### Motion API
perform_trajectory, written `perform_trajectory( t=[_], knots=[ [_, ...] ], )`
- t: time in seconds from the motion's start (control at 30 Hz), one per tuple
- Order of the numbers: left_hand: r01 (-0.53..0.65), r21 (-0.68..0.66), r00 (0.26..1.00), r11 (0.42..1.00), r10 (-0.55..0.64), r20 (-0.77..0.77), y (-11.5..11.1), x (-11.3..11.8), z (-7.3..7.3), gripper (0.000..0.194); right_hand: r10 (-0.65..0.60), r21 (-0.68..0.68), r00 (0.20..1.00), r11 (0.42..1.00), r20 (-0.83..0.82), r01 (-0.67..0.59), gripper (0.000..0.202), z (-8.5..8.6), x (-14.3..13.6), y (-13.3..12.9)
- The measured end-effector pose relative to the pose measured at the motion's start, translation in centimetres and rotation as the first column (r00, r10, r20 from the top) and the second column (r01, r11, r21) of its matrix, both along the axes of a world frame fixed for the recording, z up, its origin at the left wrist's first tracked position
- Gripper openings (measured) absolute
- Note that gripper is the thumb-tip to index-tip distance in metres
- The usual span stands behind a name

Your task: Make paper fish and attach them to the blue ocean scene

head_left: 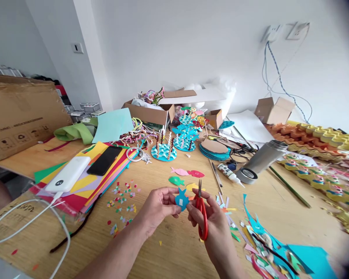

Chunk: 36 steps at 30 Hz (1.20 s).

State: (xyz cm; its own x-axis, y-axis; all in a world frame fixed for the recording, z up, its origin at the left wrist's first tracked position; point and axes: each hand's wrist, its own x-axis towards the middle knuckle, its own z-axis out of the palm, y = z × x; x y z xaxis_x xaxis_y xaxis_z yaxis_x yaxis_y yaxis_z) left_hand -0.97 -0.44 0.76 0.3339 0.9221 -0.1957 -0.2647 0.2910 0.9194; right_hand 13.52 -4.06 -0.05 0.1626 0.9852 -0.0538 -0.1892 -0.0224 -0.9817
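My left hand (162, 203) pinches a blue paper fish (181, 200) with a small pale patch on its side. In my right hand (211, 217) are red-handled scissors (203, 217), their narrow blades pointing away from me and closed together. The right thumb and fingertips meet the fish's right edge. Just beyond my hands lie more paper fish: a green one (176, 181), a pink one (179, 171), a red one (196, 173) and a yellow one, partly hidden behind my fingers.
Coloured sheets (84, 182) on the left carry a phone (104, 161) and a power bank (68, 174). Paper dots (123, 205) are scattered beside them. Blue paper scraps (279, 248) lie at right. Further back are a glue bottle (230, 174), a metal flask (263, 157) and decorated blue stands (164, 152).
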Motion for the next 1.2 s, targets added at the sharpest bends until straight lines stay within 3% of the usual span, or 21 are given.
perform_trajectory(
  t=[0.2, 0.37, 0.53, 0.63, 0.8, 1.03, 1.2],
  knots=[
    [0.17, 0.026, 0.985, 0.985, -0.17, 0.01, 0.0, -0.5, 0.3, 0.027, 0.033, -0.03, 0.999, 0.999, -0.003, -0.033, 0.051, 0.4, 0.1, -0.1],
    [0.094, -0.035, 0.995, 0.995, -0.094, -0.014, 0.0, -0.6, 0.3, 0.02, 0.119, -0.02, 0.993, 0.993, 0.022, -0.118, 0.05, 0.2, -0.1, 0.1],
    [-0.018, -0.061, 1.0, 0.998, 0.018, 0.0, 0.3, -0.5, 0.2, 0.022, 0.069, 0.016, 0.998, 0.997, 0.007, -0.069, 0.046, 0.6, 0.1, -0.2],
    [-0.118, -0.085, 0.991, 0.989, 0.123, 0.057, 0.6, -0.6, 0.1, 0.025, 0.208, 0.067, 0.976, 0.977, -0.063, -0.204, 0.039, 0.9, 0.0, -0.7],
    [-0.211, -0.141, 0.959, 0.967, 0.233, 0.16, 0.8, -0.8, 0.1, 0.027, 0.475, 0.037, 0.856, 0.878, -0.204, -0.478, 0.041, 0.6, -0.8, -1.2],
    [-0.209, -0.158, 0.95, 0.965, 0.239, 0.2, 0.7, -0.7, 0.3, 0.034, 0.524, 0.062, 0.782, 0.842, -0.337, -0.536, 0.038, 0.2, -1.1, -1.2],
    [-0.191, -0.125, 0.959, 0.974, 0.212, 0.189, 0.7, -0.8, 0.3, 0.04, 0.522, 0.067, 0.778, 0.842, -0.35, -0.535, 0.038, 0.3, -1.0, -1.2]
  ],
)
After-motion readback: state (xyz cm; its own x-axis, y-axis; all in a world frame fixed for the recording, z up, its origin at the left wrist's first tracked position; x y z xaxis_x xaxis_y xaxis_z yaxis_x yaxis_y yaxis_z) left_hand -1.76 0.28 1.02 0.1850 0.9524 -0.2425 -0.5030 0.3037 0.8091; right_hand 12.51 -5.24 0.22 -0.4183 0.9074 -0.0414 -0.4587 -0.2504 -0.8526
